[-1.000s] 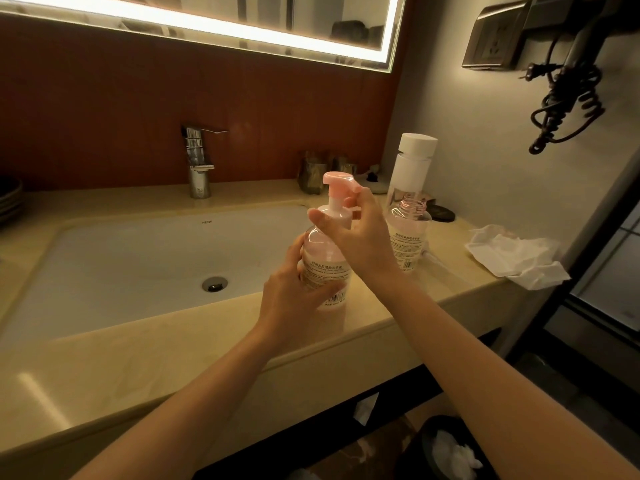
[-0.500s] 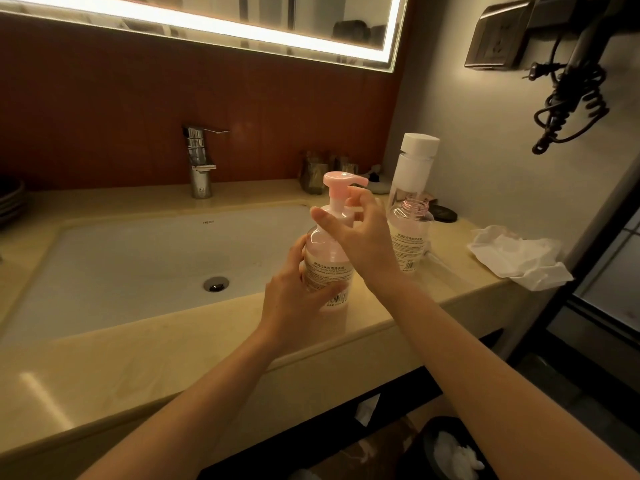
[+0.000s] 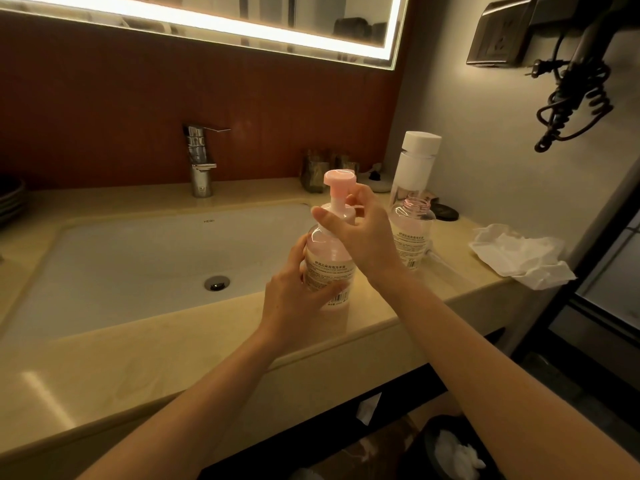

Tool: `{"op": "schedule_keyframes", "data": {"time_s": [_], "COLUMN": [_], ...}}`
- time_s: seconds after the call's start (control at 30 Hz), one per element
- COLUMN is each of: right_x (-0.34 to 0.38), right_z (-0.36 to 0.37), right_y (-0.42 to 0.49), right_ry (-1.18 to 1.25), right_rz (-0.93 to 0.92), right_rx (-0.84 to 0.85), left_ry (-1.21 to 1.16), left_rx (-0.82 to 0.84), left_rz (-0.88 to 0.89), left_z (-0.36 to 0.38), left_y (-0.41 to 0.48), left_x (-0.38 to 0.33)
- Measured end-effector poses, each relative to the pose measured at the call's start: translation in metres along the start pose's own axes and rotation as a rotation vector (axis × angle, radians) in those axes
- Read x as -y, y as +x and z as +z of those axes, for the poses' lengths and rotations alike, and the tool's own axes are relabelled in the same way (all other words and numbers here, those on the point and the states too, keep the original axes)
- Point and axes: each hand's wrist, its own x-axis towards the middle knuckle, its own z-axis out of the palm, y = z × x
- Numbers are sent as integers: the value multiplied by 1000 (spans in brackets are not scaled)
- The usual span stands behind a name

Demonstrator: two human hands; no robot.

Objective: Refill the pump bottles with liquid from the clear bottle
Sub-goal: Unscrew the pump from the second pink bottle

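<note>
Left hand: grips pump bottle body, steadying it.
Right hand: pinches pump collar; twist squarely, bottle upright.

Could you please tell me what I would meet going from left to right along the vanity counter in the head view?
faucet → pump bottle → open-necked bottle → crumpled tissue
</note>
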Motion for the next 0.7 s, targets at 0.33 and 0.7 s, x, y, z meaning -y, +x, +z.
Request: {"op": "schedule_keyframes", "data": {"time_s": [0.33,0.7], "right_x": [0,-4], "right_z": [-3,-6], "right_y": [2,-2], "right_ry": [177,131], "right_rz": [39,-43], "right_rx": [63,54], "left_ry": [-3,3], "left_rx": [-4,0], "left_rz": [-8,-7], "left_z": [0,-1], "left_y": [-1,-1], "left_x": [0,0]}}
